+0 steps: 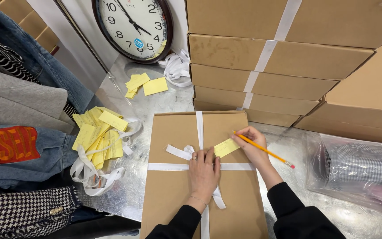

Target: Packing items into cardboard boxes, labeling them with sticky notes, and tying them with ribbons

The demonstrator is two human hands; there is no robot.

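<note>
A flat brown cardboard box (173,194) lies in front of me on a metal table, tied crosswise with white ribbon (164,167) knotted in a bow near the middle. My left hand (203,175) rests flat on the knot, fingers pressing one end of a small yellow paper slip (226,147). My right hand (252,146) touches the other end of the slip and holds a yellow pencil (266,151) with a pink eraser pointing right.
Stacked ribbon-tied cardboard boxes (266,66) fill the back right. A round wall clock (133,26) leans at the back. Yellow slips (98,132) and loose white ribbon (93,177) lie left, beside piled clothes (18,146). A clear bag of checked fabric (359,168) sits right.
</note>
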